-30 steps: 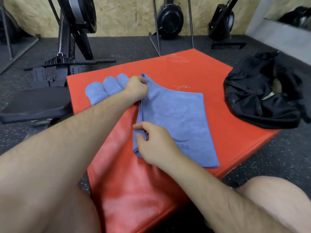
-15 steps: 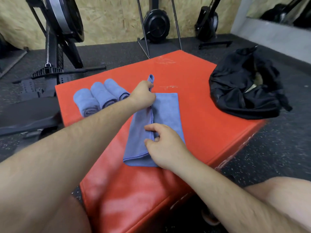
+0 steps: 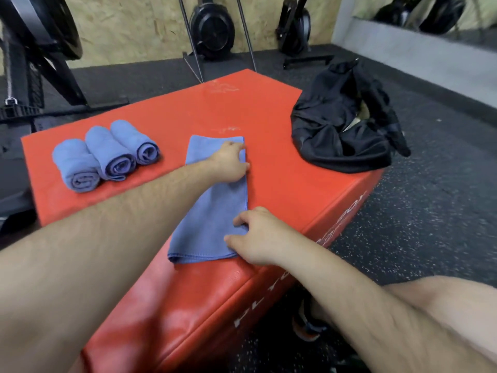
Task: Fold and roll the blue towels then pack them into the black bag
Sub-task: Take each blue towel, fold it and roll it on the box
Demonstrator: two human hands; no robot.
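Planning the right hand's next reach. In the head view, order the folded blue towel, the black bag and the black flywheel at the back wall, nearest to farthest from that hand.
From the right hand:
1. folded blue towel, touching its fingers, near side.
2. black bag, far right corner of the red box.
3. black flywheel, beyond the box, by the wall.
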